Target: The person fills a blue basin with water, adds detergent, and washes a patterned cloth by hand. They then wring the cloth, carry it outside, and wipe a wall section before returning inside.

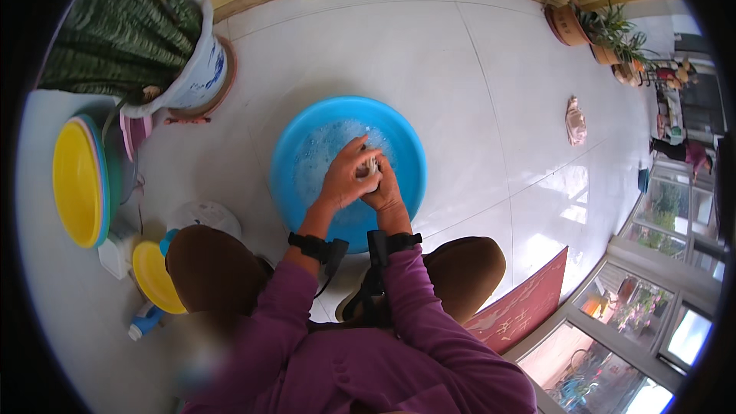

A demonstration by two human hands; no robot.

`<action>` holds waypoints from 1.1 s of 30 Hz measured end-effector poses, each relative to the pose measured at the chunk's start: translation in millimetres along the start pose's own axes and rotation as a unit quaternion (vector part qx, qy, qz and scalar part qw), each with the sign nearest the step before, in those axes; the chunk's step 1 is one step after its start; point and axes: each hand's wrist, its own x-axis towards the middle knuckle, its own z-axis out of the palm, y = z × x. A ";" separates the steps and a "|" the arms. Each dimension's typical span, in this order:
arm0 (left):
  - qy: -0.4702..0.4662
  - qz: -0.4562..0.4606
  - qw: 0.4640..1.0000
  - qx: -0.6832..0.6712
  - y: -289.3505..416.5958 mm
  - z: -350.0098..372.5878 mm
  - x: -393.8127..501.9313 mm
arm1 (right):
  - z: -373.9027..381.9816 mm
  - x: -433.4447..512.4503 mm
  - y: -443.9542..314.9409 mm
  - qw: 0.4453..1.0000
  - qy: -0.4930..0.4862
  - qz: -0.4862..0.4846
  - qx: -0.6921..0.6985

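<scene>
A light-blue plastic basin (418,178) stands on the floor in front of my knees. Soapy water (315,155) with white foam lies in it. Above the water, my left hand (345,178) and my right hand (384,188) meet around a small whitish, bunched item (371,167), possibly cloth. Fingers cover most of it, so its exact kind cannot be told. Both wrists wear black straps with small boxes.
Pale glossy tiles (368,40) surround the basin. At left are a potted snake plant (201,83), stacked basins (77,184), a yellow basin (155,276) and a blue bottle (146,321). A crumpled bag (575,122) lies right; a person (693,155) bends far off.
</scene>
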 end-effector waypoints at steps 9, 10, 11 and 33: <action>0.214 0.032 0.969 0.120 -18.3 39.2 -13.3 | -26.7 -3.7 51.7 0.876 0.011 -0.156 -0.457; 0.233 0.004 0.967 0.101 -22.4 40.7 -13.8 | -24.2 0.3 55.9 0.922 0.014 -0.132 -0.365; 0.252 -0.001 0.964 0.089 -25.1 41.9 -13.9 | -20.1 0.0 60.0 0.872 0.041 -0.163 -0.460; 0.074 -0.255 0.746 -0.610 -39.7 -23.3 -3.8 | 83.5 -47.0 -50.5 0.904 -0.027 -0.053 -0.423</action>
